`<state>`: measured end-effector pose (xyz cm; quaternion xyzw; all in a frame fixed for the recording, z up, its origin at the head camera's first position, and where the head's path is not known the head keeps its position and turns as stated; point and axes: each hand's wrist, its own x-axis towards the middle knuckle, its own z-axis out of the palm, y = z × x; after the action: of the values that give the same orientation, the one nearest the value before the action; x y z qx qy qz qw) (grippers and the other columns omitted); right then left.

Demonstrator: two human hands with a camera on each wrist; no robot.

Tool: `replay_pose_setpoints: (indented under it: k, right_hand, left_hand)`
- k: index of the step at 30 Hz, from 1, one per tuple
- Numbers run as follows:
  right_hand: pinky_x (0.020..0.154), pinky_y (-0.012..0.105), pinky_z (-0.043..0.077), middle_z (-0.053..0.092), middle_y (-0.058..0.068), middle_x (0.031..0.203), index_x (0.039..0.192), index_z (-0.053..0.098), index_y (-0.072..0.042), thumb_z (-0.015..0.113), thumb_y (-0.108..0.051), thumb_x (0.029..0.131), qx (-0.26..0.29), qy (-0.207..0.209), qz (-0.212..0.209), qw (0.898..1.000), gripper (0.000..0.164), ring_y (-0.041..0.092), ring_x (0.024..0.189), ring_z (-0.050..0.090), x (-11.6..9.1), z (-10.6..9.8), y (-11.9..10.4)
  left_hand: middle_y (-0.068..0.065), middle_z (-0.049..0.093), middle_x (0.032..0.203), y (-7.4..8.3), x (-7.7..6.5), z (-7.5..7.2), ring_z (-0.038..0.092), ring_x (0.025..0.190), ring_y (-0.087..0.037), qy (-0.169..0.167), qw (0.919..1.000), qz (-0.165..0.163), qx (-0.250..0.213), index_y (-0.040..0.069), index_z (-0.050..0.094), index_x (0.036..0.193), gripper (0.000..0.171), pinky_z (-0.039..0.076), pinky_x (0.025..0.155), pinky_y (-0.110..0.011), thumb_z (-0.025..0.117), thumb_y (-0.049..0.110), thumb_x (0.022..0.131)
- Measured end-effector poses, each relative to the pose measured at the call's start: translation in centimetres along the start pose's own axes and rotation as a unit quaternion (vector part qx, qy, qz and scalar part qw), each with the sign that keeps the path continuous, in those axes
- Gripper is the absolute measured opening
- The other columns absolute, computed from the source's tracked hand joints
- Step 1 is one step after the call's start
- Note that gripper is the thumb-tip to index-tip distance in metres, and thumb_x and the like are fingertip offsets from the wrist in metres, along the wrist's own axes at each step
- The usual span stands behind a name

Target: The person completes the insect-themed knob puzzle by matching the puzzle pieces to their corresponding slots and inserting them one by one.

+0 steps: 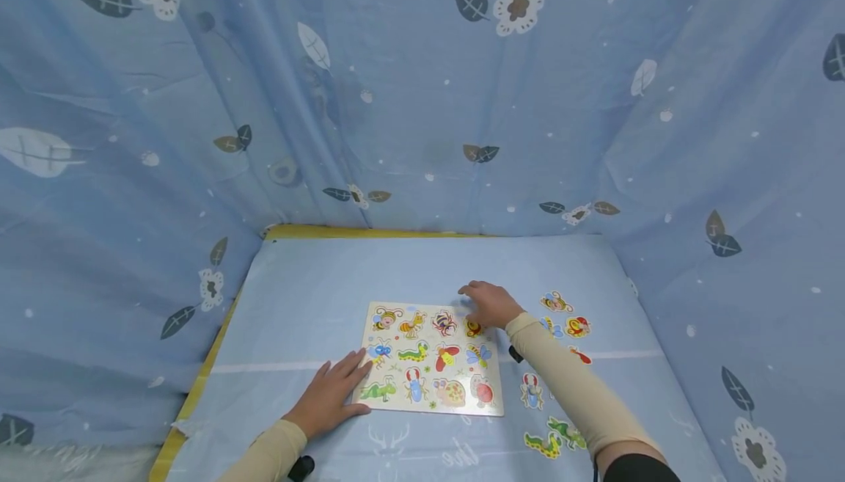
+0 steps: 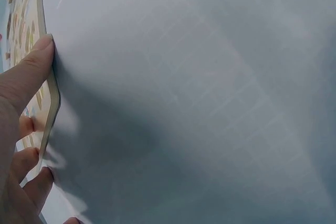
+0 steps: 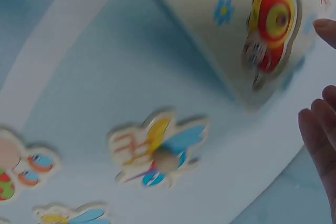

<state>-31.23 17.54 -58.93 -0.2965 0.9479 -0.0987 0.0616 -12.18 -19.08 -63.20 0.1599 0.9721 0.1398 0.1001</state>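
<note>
A pale wooden insect puzzle board (image 1: 496, 388) lies on the table, covered with bright bug pictures. My left hand (image 1: 333, 394) touches its lower left corner with spread fingers. In the left wrist view the thumb (image 2: 37, 61) lies along the board's edge and the other fingertips come up around the corner. Over the upper right corner hovers my right hand (image 1: 491, 304), fingers loosely bent and apart, nothing between them. In the right wrist view its fingers (image 3: 317, 129) are beside the corner that bears a red and yellow bug (image 3: 275, 22).
Several loose insect pieces lie right of the board, among them a bee (image 1: 557, 301), a red bug (image 1: 577, 326), a beetle (image 1: 531, 392) and a green caterpillar (image 1: 543, 444). A butterfly piece (image 3: 163, 158) lies near the board's corner. Blue patterned curtains (image 1: 422, 100) surround the table.
</note>
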Motion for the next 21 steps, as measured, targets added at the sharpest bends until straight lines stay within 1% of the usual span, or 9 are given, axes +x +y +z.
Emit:
replay_pose_setpoints:
  k: [3,5,9,16,21]
  right_hand:
    - [0.094,0.049,0.061,0.07,0.013,0.128,0.134,0.067,-0.008,0.085,-0.027,0.087,-0.002,0.013,0.033,0.999,0.054,0.031,0.114,0.069,-1.0,-0.7,1.8]
    - [0.092,0.05,0.062,0.07,0.014,0.128,0.133,0.067,-0.007,0.084,-0.028,0.088,-0.012,0.024,0.052,0.998,0.053,0.032,0.113,0.07,-1.7,-1.0,3.2]
    - [0.093,0.051,0.061,0.072,0.017,0.126,0.131,0.067,-0.005,0.083,-0.026,0.088,-0.021,0.037,0.099,0.994,0.05,0.035,0.111,0.071,-3.3,-1.4,5.9]
    - [0.092,0.056,0.06,0.073,0.02,0.12,0.127,0.068,-0.001,0.082,-0.019,0.088,-0.016,0.053,0.162,0.985,0.045,0.039,0.109,0.071,-5.5,-0.9,10.3]
    - [0.092,0.058,0.06,0.072,0.022,0.118,0.126,0.068,0.002,0.077,-0.015,0.092,0.0,0.062,0.205,0.977,0.039,0.04,0.108,0.07,-7.0,-0.5,12.3]
  left_hand:
    - [-0.001,0.035,0.169,0.0,0.1,0.0,0.035,0.156,-0.028,-0.001,1.0,0.0,-0.003,0.023,0.047,0.157,0.088,0.032,0.121,-0.068,0.074,0.064,0.084]
    - [-0.002,0.035,0.169,-0.1,0.1,0.1,0.035,0.156,-0.029,-0.001,1.0,0.002,-0.001,0.023,0.047,0.157,0.088,0.032,0.121,-0.068,0.074,0.065,0.084]
    - [-0.001,0.035,0.169,0.0,0.1,0.3,0.036,0.156,-0.027,0.004,0.9999,-0.002,0.012,0.024,0.047,0.156,0.089,0.033,0.121,-0.067,0.072,0.067,0.083]
    - [-0.001,0.037,0.168,0.0,0.1,0.3,0.037,0.155,-0.028,0.01,0.9998,-0.006,0.015,0.023,0.048,0.156,0.089,0.034,0.12,-0.067,0.073,0.067,0.082]
    - [-0.001,0.038,0.168,0.0,0.2,0.4,0.037,0.155,-0.028,0.008,0.9998,-0.004,0.016,0.024,0.049,0.156,0.089,0.035,0.12,-0.067,0.074,0.067,0.082]
